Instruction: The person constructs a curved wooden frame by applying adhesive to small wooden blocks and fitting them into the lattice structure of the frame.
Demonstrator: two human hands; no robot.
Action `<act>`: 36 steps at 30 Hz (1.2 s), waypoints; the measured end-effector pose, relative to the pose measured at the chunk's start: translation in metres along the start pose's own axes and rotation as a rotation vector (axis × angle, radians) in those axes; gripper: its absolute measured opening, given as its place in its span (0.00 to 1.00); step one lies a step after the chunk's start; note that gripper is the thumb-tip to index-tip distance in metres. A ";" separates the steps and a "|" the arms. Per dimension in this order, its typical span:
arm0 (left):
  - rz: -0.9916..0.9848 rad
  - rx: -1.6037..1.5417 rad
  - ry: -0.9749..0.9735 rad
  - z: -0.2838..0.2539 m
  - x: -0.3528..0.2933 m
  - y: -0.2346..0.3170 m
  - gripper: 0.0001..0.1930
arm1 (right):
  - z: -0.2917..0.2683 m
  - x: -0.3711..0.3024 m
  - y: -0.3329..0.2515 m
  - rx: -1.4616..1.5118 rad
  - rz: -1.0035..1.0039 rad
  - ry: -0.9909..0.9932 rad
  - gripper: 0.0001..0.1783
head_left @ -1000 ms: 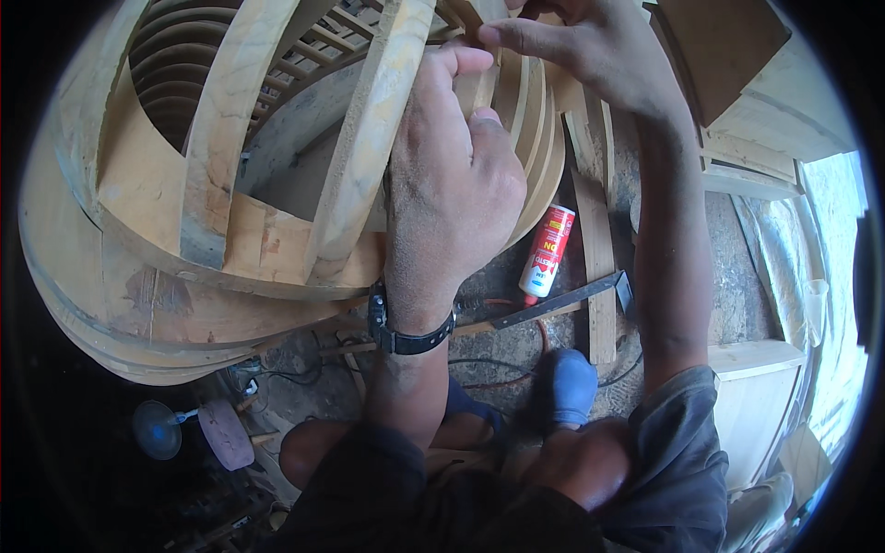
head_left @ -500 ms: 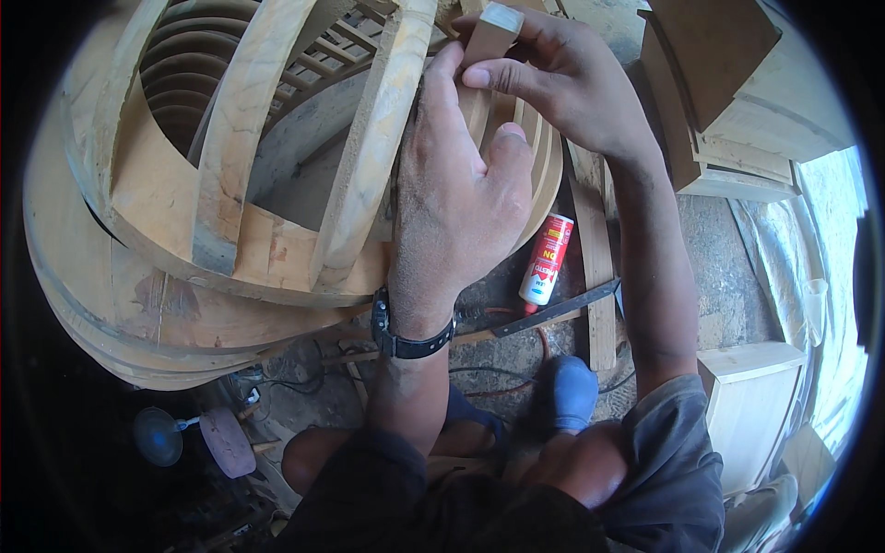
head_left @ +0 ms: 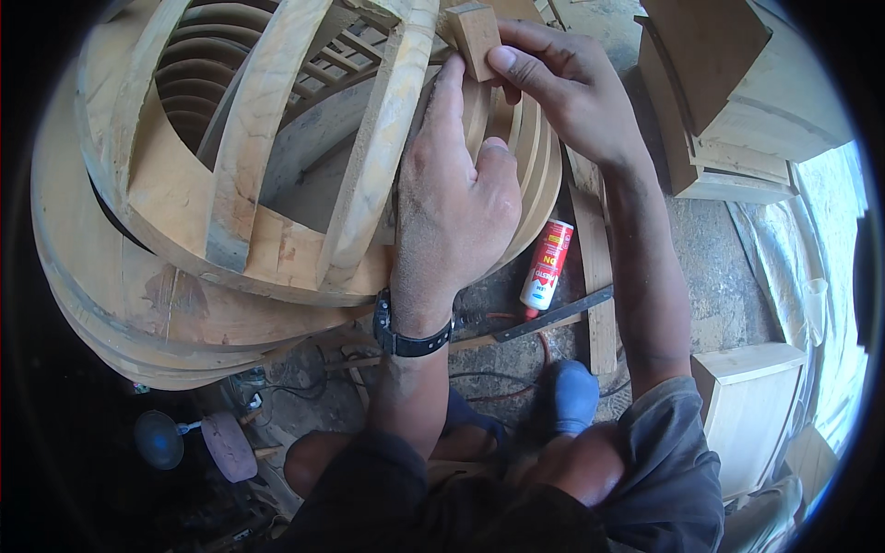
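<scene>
Between the thumb and fingers of my right hand [head_left: 576, 92] is a small wooden block [head_left: 474, 42], held above the rim of a large round slatted wooden frame [head_left: 267, 263]. My left hand [head_left: 461, 198] rests along the frame beside a thick upright slat [head_left: 380, 152]. Its fingers point away from me, straight, with the thumb apart, and the index fingertip is close to the block's lower end. Dust coats the back of this hand, and a black watch [head_left: 410, 339] is on the wrist. The palm side of my left hand is hidden.
A red and white glue bottle [head_left: 548, 265] lies right of the frame, near a dark metal strip [head_left: 553, 313] and a long wooden board [head_left: 595, 276]. Wooden box-like pieces [head_left: 710, 101] stand at the right. A pinkish block-shaped thing [head_left: 228, 447] is at the lower left.
The block has shifted left and turned in my right hand, so more of its side shows. My left hand stays nearly in place on the frame.
</scene>
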State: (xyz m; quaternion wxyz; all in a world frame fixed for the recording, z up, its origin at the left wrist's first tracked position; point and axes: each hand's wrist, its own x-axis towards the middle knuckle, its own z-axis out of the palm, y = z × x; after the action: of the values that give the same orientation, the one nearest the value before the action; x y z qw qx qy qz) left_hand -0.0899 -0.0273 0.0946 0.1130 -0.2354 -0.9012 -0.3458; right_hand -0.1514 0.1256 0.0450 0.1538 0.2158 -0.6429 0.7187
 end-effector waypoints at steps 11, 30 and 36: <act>0.024 -0.042 0.034 0.002 0.002 -0.002 0.34 | -0.003 0.002 -0.054 -0.220 0.160 -0.019 0.12; -0.025 0.056 0.074 0.001 -0.003 0.009 0.31 | -0.020 0.022 -0.047 -0.370 -0.097 -0.168 0.15; 0.030 0.046 0.046 0.003 0.001 0.007 0.31 | -0.019 0.022 -0.055 -0.429 -0.081 -0.156 0.12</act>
State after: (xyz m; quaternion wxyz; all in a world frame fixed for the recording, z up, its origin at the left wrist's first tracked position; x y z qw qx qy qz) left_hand -0.0875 -0.0206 0.0965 0.1443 -0.2382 -0.9025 -0.3284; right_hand -0.1449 0.1499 0.1015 0.1747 0.2587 -0.7817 0.5399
